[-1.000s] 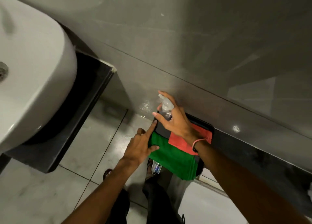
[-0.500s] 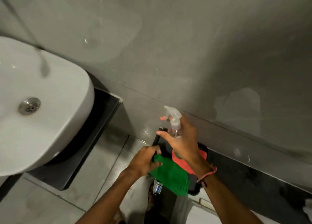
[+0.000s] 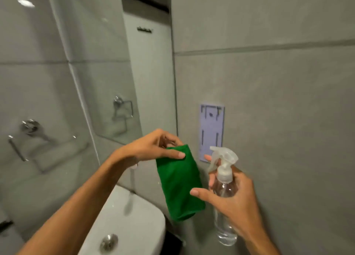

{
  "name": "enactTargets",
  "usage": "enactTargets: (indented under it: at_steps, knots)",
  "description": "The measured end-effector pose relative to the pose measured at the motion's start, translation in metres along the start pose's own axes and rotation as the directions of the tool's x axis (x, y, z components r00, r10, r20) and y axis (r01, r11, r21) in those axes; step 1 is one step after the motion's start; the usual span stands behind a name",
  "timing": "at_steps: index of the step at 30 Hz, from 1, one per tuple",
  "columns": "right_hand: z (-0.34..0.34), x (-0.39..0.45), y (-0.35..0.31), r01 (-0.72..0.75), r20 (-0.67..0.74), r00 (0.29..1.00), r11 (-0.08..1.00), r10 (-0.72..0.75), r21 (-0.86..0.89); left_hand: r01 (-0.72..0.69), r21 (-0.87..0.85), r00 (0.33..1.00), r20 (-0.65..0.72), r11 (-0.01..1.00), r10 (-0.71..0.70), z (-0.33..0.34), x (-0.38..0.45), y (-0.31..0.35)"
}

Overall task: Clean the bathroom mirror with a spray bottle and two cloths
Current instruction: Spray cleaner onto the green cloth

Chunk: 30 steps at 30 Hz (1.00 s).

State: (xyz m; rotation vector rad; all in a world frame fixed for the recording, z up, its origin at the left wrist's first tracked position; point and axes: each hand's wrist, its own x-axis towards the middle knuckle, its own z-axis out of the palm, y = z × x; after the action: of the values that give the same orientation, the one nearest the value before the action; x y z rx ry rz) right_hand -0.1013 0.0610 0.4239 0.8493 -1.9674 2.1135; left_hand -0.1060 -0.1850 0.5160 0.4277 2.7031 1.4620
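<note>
Hands (image 3: 153, 149) around upright spray bottle (image 3: 223, 195), nozzle leftward

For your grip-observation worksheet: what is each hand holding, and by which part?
The left hand pinches the green cloth by its top edge. The right hand grips the spray bottle around its upper body, below the trigger head.

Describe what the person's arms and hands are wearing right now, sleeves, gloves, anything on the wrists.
Both forearms are bare, with no sleeves in view. The left hand and right hand have no gloves, and no rings show. No wristband is visible on either wrist in this frame. Fingernails look short and unpainted.
</note>
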Motion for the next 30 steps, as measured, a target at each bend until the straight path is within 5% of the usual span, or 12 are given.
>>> enactTargets:
  at_steps: [5,12,18,21,26,30]
  knots:
    - [0.031,0.042,-0.042,0.146,-0.028,0.989,0.989,-0.146,-0.018,-0.066,0.153,0.998,0.009,0.986,0.065,-0.070,0.006,0.068]
    - [0.053,0.017,0.009,0.014,-0.113,0.992,0.918,-0.064,-0.396,-0.118,0.173,0.992,-0.025,0.978,0.124,-0.090,-0.001,0.077]
    - [0.043,-0.016,0.001,0.121,-0.182,0.969,0.963,-0.168,-0.242,-0.124,0.093,0.992,0.033,0.988,0.121,-0.076,-0.005,0.062]
    - [0.038,-0.016,-0.001,0.146,-0.161,0.964,0.928,-0.211,-0.344,-0.118,0.066,0.992,0.059,0.991,0.114,-0.061,-0.004,0.053]
    - [0.024,-0.080,0.083,-0.155,-0.190,0.980,0.794,0.051,-0.588,-0.116,0.031,0.992,0.047,0.993,0.114,-0.036,-0.003,0.040]
    - [0.002,-0.156,0.142,-0.323,-0.254,0.940,0.837,0.229,-0.442,-0.122,0.013,0.991,0.054,0.992,0.121,-0.011,-0.003,0.025]
